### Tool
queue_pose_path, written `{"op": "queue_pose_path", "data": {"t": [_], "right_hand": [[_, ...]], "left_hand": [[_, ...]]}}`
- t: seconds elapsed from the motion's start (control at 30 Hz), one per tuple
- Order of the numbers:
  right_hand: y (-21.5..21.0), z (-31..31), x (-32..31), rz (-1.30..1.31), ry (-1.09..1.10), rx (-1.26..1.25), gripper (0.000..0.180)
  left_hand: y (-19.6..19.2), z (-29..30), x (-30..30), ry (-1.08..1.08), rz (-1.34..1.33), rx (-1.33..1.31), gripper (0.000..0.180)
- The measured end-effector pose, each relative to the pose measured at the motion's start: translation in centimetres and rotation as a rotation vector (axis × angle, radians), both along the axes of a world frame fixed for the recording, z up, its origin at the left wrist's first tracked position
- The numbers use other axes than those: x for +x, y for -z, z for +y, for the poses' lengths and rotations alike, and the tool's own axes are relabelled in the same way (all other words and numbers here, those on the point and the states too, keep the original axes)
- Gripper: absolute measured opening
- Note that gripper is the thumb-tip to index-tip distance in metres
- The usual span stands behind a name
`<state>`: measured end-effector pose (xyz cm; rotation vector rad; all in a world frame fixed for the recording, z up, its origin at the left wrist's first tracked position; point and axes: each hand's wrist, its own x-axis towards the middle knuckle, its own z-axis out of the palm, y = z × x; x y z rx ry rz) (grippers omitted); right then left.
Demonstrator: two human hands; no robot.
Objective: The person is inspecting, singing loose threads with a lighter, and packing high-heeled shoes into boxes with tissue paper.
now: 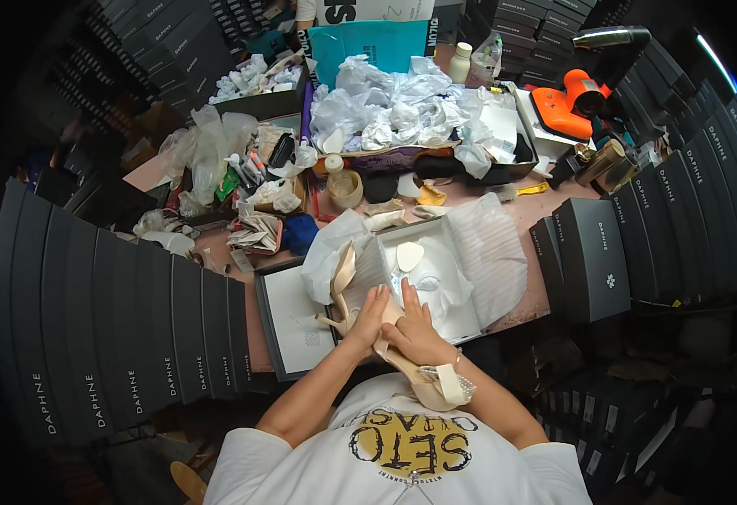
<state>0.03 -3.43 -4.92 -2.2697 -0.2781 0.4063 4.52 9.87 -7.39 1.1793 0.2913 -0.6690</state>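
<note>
A beige high-heeled shoe (432, 389) with a pale, sparkling strap slants between my hands, its strap end toward my shirt. My right hand (423, 334) is closed about its narrow middle, thumb across it and index finger stretched forward. Against the far part of the shoe, my left hand (368, 318) lies flat, fingers straight and together; its palm is hidden. A second beige high heel (343, 273) rests on its side just left of my left hand. Beyond my fingers sits an open shoe box (468, 316) with white tissue and a pale oval pad (409, 256) in it.
A grey-edged box lid (288, 337) lies at the left, and translucent wrap (494, 261) drapes over the box's right side. Dark shoe boxes (145, 320) line both sides. Behind are crumpled paper (385, 101), a jar (345, 187), a yellow-handled brush (530, 189) and an orange device (564, 109).
</note>
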Motion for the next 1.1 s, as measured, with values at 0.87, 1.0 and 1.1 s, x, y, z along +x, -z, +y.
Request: {"op": "queue_pose_path", "data": {"t": [0.87, 1.0, 1.1], "right_hand": [[-2.8, -2.1, -1.6, -0.035, -0.051, 0.239, 0.040], [-7.4, -3.4, -0.8, 0.327, -0.343, 0.327, 0.047], [-5.1, -1.0, -1.4, -0.095, -0.146, -0.051, 0.057]], "left_hand": [[-2.6, 0.9, -3.7, -0.287, 0.282, -0.401, 0.052], [-3.3, 0.5, -2.8, -0.161, 0.200, -0.349, 0.052], [-4.9, -0.3, -2.5, -0.152, 0.200, -0.273, 0.054]]}}
